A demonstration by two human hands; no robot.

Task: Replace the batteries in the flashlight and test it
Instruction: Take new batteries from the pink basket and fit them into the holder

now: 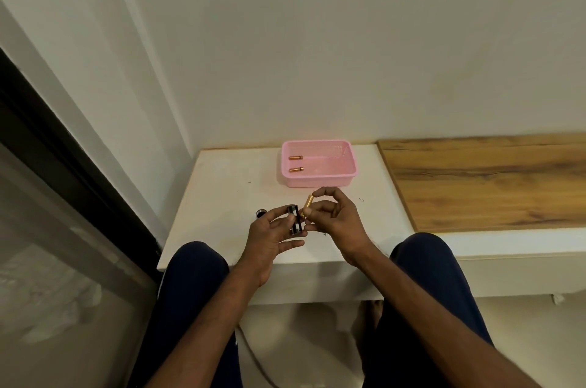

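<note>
Flashlight battery holder (294, 222), a small black frame, is held up just above the near part of the white table (222, 197), and from the head view I see the left hand (272, 238) gripping it, thumb across its side and fingers curled beneath. The right hand (336, 219) pinches a gold battery (307, 206) between thumb and forefinger. The cell is tilted, its lower end touching the holder's right edge. A short black round piece (260, 213), which I take for part of the flashlight, stands on the table just left of the left hand. Further back sits a pink basket (320, 181) with two more gold batteries (296, 158) lying side by side at its left end. A wooden slab (491, 181) lies to the right.

I judge the step to be the cell swap at the holder. Whether this cell is going in or coming out I cannot tell, and the slots are too small to read. If it is going in, the next move calls for checking polarity, lining the cell up with its slot and pressing it flat while the left hand steadies the frame.
</note>
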